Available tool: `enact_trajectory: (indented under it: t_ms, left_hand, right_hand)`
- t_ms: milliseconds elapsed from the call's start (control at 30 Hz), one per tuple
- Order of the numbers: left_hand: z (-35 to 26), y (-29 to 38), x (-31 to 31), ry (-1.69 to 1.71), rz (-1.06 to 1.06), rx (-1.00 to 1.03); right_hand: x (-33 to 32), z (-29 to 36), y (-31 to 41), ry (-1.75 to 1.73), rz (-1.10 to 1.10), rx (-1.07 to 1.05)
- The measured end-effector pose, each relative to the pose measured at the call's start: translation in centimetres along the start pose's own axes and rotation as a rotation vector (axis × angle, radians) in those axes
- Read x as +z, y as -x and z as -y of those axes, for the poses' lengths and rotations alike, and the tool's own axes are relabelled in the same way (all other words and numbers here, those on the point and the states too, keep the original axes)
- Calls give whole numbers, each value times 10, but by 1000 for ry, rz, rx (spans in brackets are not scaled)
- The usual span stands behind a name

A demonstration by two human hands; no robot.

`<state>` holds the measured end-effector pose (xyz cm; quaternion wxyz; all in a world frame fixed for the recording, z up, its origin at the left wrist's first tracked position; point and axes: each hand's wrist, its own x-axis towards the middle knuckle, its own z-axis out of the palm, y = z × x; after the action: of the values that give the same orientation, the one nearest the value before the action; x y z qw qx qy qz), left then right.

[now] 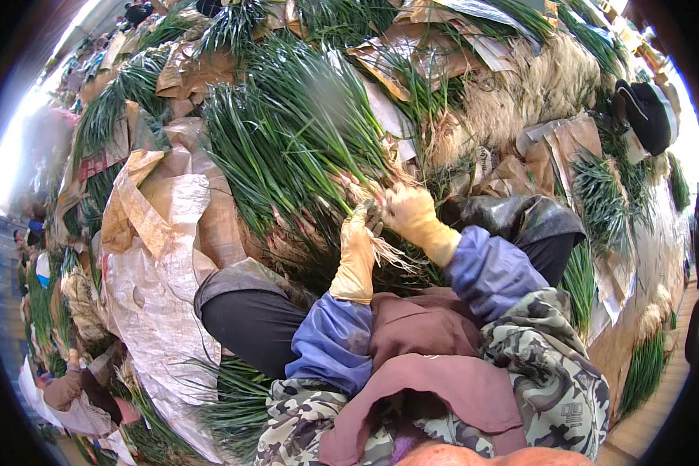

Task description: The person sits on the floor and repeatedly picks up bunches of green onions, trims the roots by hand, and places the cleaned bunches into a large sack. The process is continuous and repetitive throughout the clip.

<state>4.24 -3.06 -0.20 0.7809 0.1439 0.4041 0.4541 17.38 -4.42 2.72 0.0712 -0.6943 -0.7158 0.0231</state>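
My left hand (358,250), in a yellowish glove, grips a spring onion (342,201) near its base. Pale stringy roots (391,254) hang out below that grip. Close beside it, my right hand (410,212), gloved too and slightly blurred, has its fingers curled on a pinkish stem base at the left fingertips. How far the fingers wrap the stem is hidden. A large heap of long-leaved spring onions (279,134) with reddish bases lies just beyond both hands, leaves pointing away to the upper left.
Crumpled woven sacking (157,303) spreads to my left, with brown paper (134,204) above it. Pale rooted bundles (530,87) lie at the upper right. A dark cover (518,218) lies over my right knee. Another person (81,396) sits at the lower left.
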Motion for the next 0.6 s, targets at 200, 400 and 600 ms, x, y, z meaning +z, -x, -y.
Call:
enact_trajectory:
  t_ms: [200, 400, 600]
  left_hand:
    - [4, 6, 2, 118, -34, -25]
    - [-10, 26, -11, 513, 429, -276]
    - [-12, 28, -25, 568, 385, -328]
  right_hand:
    - [16, -43, -24, -1574, 466, 157]
    - [52, 19, -32, -2463, 608, 120]
    - [48, 30, -16, -2379, 679, 415]
